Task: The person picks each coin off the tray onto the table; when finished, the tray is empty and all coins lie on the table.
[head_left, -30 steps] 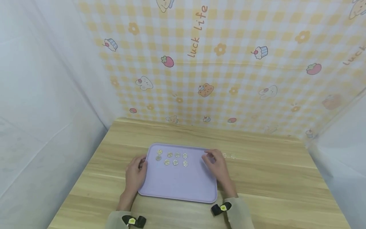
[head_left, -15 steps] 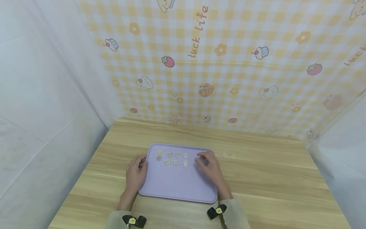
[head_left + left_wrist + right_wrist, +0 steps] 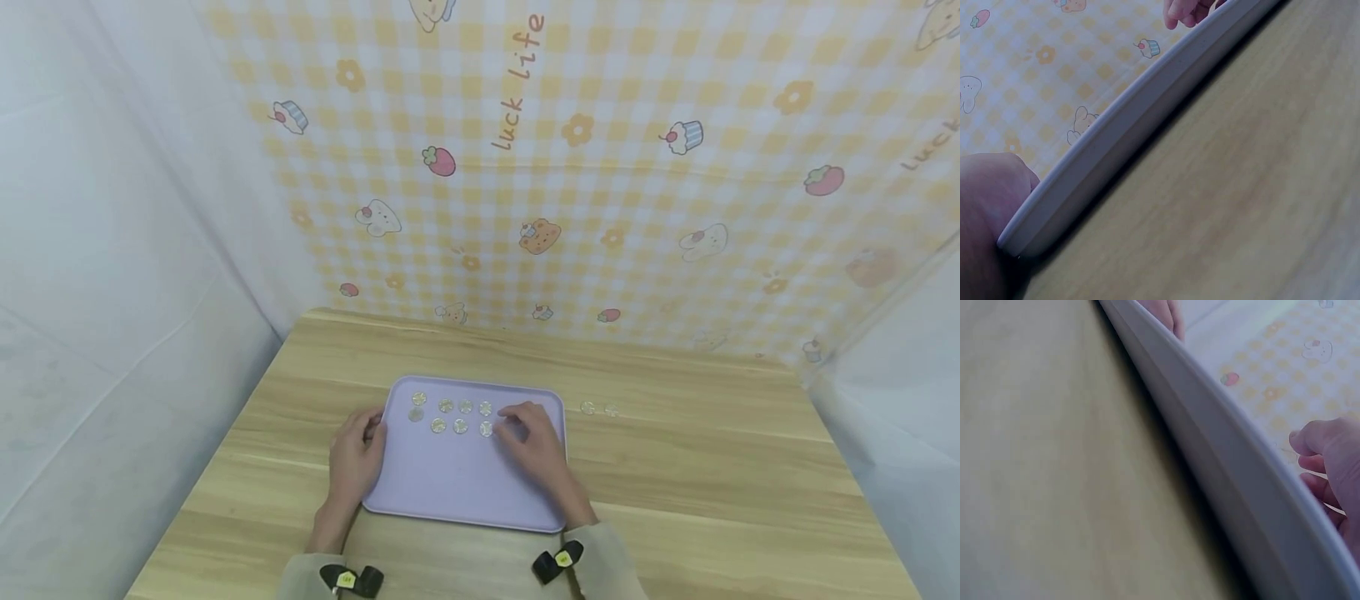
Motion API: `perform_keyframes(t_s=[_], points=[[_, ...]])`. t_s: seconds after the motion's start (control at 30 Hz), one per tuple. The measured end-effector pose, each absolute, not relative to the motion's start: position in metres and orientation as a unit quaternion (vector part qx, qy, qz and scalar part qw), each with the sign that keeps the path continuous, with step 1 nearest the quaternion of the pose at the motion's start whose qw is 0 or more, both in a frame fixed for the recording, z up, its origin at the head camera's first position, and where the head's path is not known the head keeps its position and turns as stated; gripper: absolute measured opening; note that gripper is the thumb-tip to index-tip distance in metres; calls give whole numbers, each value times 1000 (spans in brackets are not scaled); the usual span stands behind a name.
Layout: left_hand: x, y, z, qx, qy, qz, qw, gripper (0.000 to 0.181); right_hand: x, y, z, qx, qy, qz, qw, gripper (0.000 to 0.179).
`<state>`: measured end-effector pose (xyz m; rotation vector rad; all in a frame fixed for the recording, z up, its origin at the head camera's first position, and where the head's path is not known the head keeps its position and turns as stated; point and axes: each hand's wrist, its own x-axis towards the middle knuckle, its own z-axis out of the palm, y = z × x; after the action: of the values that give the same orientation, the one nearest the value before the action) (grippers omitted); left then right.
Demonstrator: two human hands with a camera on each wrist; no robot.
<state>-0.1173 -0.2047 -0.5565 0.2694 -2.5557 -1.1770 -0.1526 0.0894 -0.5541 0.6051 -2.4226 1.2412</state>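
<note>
A lilac tray (image 3: 457, 483) lies on the wooden table, with several small shiny coin-like discs (image 3: 461, 426) in two uneven rows on its far left part. At the tray's left rim, my left hand (image 3: 356, 457) grips the edge, thumb along it. The left wrist view shows that hand (image 3: 988, 200) against the tray's outer wall (image 3: 1104, 144). Over the right half of the tray is my right hand (image 3: 534, 442), thumb and index apart, tips beside the rightmost discs (image 3: 486, 408). No disc shows between its fingers in the right wrist view, where the hand (image 3: 1335, 456) is partly behind the rim.
Two more discs, one (image 3: 588, 407) nearer the tray and a fainter one (image 3: 612, 410), lie on the table (image 3: 712, 475) to the right of the tray. A yellow checked cloth (image 3: 577, 183) hangs behind the table, with white sheets (image 3: 135, 292) at the sides.
My right hand has moved left across the tray, from its right rim to beside the rightmost discs. The left hand, tray and discs have stayed in place.
</note>
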Motion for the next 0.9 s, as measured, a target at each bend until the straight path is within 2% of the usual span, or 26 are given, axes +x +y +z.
perform_keyframes(t_s=[0.23, 0.53, 0.9], points=[[-118, -204, -557, 94, -893, -412, 157, 28, -151, 80, -558, 228, -857, 426, 179, 20], [-116, -205, -556, 80, -887, -417, 181, 27, -149, 74, -564, 206, -881, 399, 149, 18], [-116, -204, -555, 83, -887, -417, 177, 26, -148, 76, -563, 201, -899, 369, 126, 22]])
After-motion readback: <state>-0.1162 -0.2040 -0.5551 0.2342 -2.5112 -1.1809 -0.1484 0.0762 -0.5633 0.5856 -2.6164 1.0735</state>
